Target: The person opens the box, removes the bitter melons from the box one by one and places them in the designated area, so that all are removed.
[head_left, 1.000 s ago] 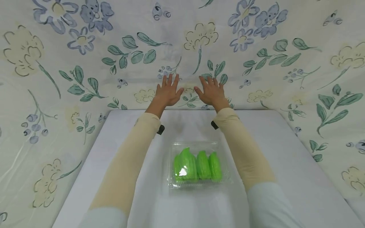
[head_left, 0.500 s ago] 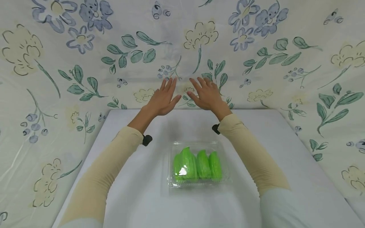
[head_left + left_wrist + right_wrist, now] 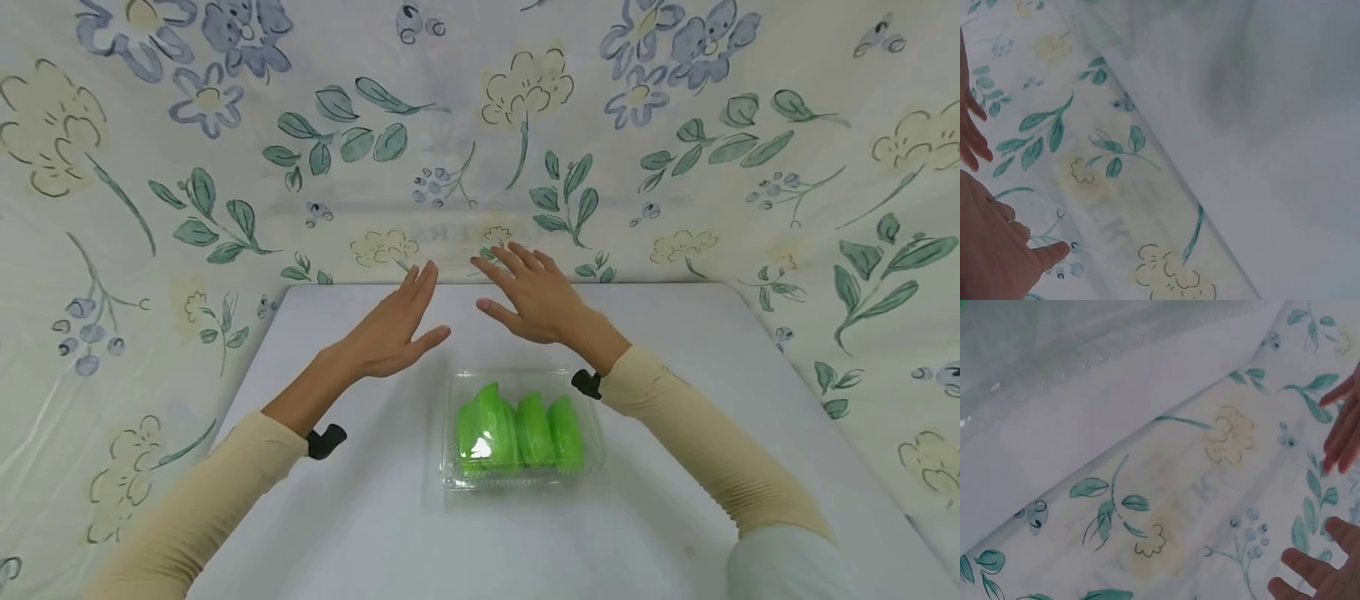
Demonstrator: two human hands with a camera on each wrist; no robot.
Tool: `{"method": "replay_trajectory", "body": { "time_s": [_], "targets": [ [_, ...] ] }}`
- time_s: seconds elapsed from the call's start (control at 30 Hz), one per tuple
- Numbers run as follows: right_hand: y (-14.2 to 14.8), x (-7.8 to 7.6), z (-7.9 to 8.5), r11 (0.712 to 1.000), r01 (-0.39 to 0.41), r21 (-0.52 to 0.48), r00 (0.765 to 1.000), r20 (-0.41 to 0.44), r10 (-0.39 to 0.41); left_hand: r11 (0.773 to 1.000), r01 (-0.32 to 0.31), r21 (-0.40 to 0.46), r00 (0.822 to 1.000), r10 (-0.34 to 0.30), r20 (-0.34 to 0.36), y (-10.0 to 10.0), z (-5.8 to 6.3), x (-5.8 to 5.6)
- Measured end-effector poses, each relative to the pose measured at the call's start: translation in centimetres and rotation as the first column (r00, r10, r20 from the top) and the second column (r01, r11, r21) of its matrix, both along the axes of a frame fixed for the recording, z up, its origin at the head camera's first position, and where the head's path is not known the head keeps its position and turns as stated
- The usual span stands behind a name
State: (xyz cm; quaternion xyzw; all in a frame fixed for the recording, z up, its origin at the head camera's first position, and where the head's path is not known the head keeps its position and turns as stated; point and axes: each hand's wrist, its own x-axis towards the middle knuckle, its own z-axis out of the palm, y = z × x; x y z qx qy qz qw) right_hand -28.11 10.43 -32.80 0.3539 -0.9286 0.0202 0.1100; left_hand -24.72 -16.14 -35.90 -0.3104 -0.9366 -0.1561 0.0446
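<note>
A clear plastic clamshell box point(image 3: 525, 482) sits on the white table in the head view. Several bright green, elongated pieces point(image 3: 534, 429) lie inside it, seen through the lid; their exact kind is hard to tell. Beyond the box on its left side, my left hand point(image 3: 390, 329) hovers with fingers straight and thumb spread, holding nothing. My right hand point(image 3: 540, 300) is raised above the table behind the box, fingers extended, also holding nothing. Neither hand touches the box. In the right wrist view, a blurred part of the clear box point(image 3: 1054, 356) fills the upper left.
The white table point(image 3: 510, 550) ends at a far edge against a floral-patterned sheet point(image 3: 525, 183) that rises behind and along both sides. Small black devices sit at both wrists, the left one point(image 3: 326, 442) and the right one point(image 3: 587, 383).
Both hands have drawn back from the far sheet towards the box, the left also moving leftward. The arms have spread apart. The box has stayed in place.
</note>
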Motion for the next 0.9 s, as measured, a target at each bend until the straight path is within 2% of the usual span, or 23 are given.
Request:
{"method": "replay_trajectory", "body": {
  "time_s": [0.27, 0.5, 0.67, 0.9],
  "targets": [
    [-0.6, 4.7, -2.2, 0.984, -0.181, -0.005, 0.984, 0.0, 0.181, 0.998, 0.057, 0.014, 0.997, -0.058, 0.057, -0.2, -3.5, 5.0],
    [-1.3, 8.5, -4.7, 0.961, -0.267, 0.07, 0.963, 0.058, 0.264, 0.997, 0.063, 0.032, 0.989, -0.067, 0.129, 0.1, -6.0, 8.6],
    [-1.7, 10.2, -5.2, 0.937, -0.324, 0.129, 0.944, 0.103, 0.312, 0.996, 0.079, 0.031, 0.985, -0.083, 0.149, 0.1, -7.4, 10.3],
    [-1.8, 11.7, -5.1, 0.916, -0.355, 0.185, 0.933, 0.132, 0.335, 0.994, 0.097, 0.047, 0.981, -0.104, 0.163, 0.4, -9.0, 11.8]
  ]
}}
